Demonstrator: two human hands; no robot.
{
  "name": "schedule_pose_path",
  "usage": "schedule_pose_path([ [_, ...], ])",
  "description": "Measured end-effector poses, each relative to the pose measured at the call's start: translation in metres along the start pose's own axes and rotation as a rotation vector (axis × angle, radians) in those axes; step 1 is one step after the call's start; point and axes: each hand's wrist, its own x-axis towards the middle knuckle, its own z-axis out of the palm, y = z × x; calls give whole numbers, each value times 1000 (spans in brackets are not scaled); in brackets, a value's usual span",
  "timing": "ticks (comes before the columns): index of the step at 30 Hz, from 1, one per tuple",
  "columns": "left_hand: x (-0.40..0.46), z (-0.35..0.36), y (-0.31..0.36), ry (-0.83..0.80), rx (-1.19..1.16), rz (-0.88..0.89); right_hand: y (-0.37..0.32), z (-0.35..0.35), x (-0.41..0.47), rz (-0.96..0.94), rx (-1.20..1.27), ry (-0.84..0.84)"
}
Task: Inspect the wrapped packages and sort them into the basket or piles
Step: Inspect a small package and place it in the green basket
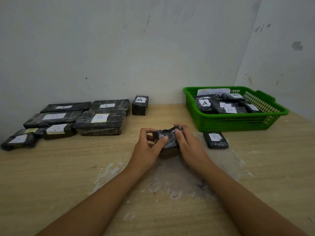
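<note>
Package (167, 139), small, black wrap, held by both hands low over the table (68, 167), in front of the basket's near left corner. Left hand (150, 143) grips its left end, thumb pressed on the top face, fingers curled round the far side. Right hand (185, 142) grips the right end, thumb on top, fingers wrapped over the far edge. No label visible on the held package (top face crumpled and glossy).

Just right of the hands, and just in front of the basket: one small package marked B (215, 140), flat on the table.

Basket (238, 121), green plastic mesh, sits at the table's back right. A paper sign (213, 92) stands at its far wall, text partly hidden. Inside: several black packages, most with A labels (205, 103), lying jumbled and overlapping.

Well left of the basket, along the wall: a small A block (139, 105) standing alone. Farther left, the pile (76, 118) of flat black packages, labels A and B, laid side by side in rows; smaller ones at the near left end.

Table surface in front of the basket is light wood with whitish scuffed patches under the forearms.
</note>
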Motion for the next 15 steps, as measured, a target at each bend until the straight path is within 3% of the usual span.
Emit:
schedule_pose_path([
  [8, 8, -8, 4, -9, -167, -126, -6, -10, -7, 11, 124, -219],
  [15, 8, -13, 7, -88, -193, -176, -5, -20, 0, 57, 200, -149],
])
